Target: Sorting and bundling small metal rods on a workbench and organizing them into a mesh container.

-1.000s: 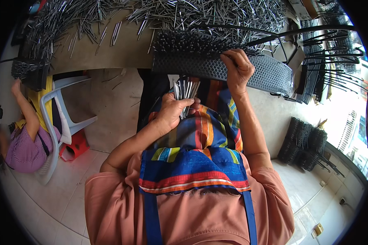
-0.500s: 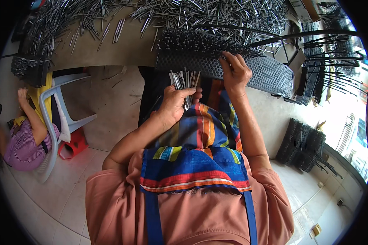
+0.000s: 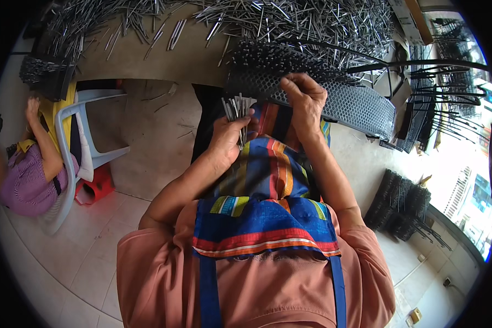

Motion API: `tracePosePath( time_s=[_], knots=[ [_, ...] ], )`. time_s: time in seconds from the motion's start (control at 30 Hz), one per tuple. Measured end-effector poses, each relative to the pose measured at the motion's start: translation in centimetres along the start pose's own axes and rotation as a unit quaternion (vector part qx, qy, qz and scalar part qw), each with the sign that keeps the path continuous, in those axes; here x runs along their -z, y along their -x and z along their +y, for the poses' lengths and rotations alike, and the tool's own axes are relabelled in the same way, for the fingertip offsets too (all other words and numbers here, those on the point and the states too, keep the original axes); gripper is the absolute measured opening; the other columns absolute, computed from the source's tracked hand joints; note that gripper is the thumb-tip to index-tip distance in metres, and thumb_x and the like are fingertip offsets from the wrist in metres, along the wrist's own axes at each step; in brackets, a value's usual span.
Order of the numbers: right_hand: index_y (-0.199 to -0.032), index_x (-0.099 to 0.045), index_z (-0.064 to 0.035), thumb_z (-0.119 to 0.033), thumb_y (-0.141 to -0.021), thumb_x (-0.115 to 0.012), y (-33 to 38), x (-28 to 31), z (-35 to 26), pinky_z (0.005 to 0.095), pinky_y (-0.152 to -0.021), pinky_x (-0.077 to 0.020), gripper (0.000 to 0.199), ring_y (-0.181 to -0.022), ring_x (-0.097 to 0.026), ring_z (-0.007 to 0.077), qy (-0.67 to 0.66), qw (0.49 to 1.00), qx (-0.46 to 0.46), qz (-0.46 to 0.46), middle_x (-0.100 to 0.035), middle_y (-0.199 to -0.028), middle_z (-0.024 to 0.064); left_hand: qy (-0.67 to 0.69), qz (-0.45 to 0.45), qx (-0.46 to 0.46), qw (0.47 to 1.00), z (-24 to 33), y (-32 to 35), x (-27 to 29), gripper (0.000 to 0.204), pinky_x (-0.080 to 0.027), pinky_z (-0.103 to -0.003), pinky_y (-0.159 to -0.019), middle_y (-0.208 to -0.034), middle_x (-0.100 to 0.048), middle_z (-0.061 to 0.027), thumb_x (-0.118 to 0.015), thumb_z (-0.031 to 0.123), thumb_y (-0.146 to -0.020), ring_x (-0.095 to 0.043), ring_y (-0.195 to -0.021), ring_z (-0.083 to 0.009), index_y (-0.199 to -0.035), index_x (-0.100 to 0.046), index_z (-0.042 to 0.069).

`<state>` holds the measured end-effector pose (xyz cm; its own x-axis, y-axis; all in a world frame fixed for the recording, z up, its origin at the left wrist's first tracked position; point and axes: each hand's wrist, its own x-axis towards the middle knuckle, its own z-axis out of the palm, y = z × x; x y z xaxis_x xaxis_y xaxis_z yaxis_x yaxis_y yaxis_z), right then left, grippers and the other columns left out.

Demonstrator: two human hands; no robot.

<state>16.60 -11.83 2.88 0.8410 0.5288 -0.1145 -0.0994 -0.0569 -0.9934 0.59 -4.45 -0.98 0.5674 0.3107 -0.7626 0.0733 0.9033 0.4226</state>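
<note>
My left hand (image 3: 227, 136) is closed around a bundle of thin grey metal strips (image 3: 235, 107), whose ends fan out above the fingers. In front of me, a long curved panel (image 3: 361, 104) full of small honeycomb-like holes lies along the table's near edge. Many short strips (image 3: 279, 59) stand upright in its far left part, while the right part shows bare holes. My right hand (image 3: 307, 104) is over the panel's near edge, thumb and fingers pinched together. Whatever is between those fingertips is too small to make out.
Loose metal strips (image 3: 306, 22) are heaped across the table (image 3: 147, 63). Dark bent wire frames (image 3: 448, 101) jut out at the right. Stacked dark panels (image 3: 396, 203) stand on the floor. At left, another person (image 3: 38, 169) sits on a pale plastic chair (image 3: 65, 136) near a red stool (image 3: 95, 186).
My right hand has shifted slightly left and down, toward the panel's near edge. The bundle in my left hand has moved a little left. The whole view has shifted slightly.
</note>
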Motion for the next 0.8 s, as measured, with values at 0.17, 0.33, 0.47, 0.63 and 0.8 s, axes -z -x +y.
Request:
tracePosePath(
  time_s=[0.17, 0.33, 0.47, 0.63, 0.8],
  knots=[
    [-0.086, -0.071, 0.0019, 0.005, -0.078, -0.072, -2.4, -4.4, 1.2, 0.0191, -0.063, -0.0422, 0.008, -0.07, -0.054, 0.0046, 0.051, 0.978, 0.201, -0.027, -0.064, -0.08, -0.0005, 0.001, -0.01, -0.023, 1.0, 0.8, 0.3, 1.4, 0.017, -0.057, -0.036, -0.069, -0.091, -0.069, -0.0132, -0.06, 0.002, -0.088, -0.069, -0.08, -0.023, -0.105, -0.065, 0.001],
    [-0.085, -0.072, -0.0003, 0.005, -0.074, -0.073, -3.1, -5.9, 1.9, 0.0195, -0.06, -0.0417, 0.012, -0.067, -0.054, 0.0051, 0.126, 0.962, 0.239, -0.044, -0.064, -0.078, 0.0021, 0.027, -0.019, -0.065, 0.997, 2.0, 0.1, 2.1, 0.018, -0.057, -0.033, -0.07, -0.091, -0.07, -0.0155, -0.059, -0.003, -0.086, -0.07, -0.078, -0.0246, -0.104, -0.063, -0.001],
    [-0.085, -0.072, 0.0001, 0.005, -0.074, -0.073, -3.0, -5.9, 1.2, 0.0209, -0.059, -0.0423, 0.012, -0.066, -0.055, 0.0057, 0.16, 0.954, 0.247, -0.051, -0.065, -0.076, 0.0022, 0.007, -0.015, -0.066, 0.998, 2.2, 0.1, 2.4, 0.018, -0.057, -0.032, -0.069, -0.09, -0.07, -0.015, -0.059, -0.005, -0.085, -0.07, -0.078, -0.0237, -0.103, -0.063, 0.0],
    [-0.084, -0.072, 0.0, 0.002, -0.074, -0.074, -2.7, -5.7, 1.5, 0.0226, -0.059, -0.044, 0.011, -0.065, -0.058, 0.0074, 0.176, 0.95, 0.253, -0.047, -0.065, -0.074, 0.0037, 0.034, -0.013, -0.053, 0.998, 2.2, 0.0, 1.9, 0.017, -0.055, -0.03, -0.064, -0.088, -0.07, -0.015, -0.059, -0.006, -0.086, -0.07, -0.077, -0.0221, -0.102, -0.063, -0.001],
    [-0.086, -0.073, -0.0024, -0.002, -0.074, -0.075, -2.9, -6.9, 1.4, 0.0259, -0.057, -0.046, 0.012, -0.059, -0.06, 0.016, 0.35, 0.897, 0.264, -0.052, -0.064, -0.073, 0.0077, 0.066, -0.017, -0.045, 0.997, 2.1, -0.5, 1.6, 0.015, -0.053, -0.031, -0.062, -0.088, -0.07, -0.0143, -0.059, -0.006, -0.086, -0.069, -0.076, -0.0217, -0.099, -0.064, -0.001]
  ],
)
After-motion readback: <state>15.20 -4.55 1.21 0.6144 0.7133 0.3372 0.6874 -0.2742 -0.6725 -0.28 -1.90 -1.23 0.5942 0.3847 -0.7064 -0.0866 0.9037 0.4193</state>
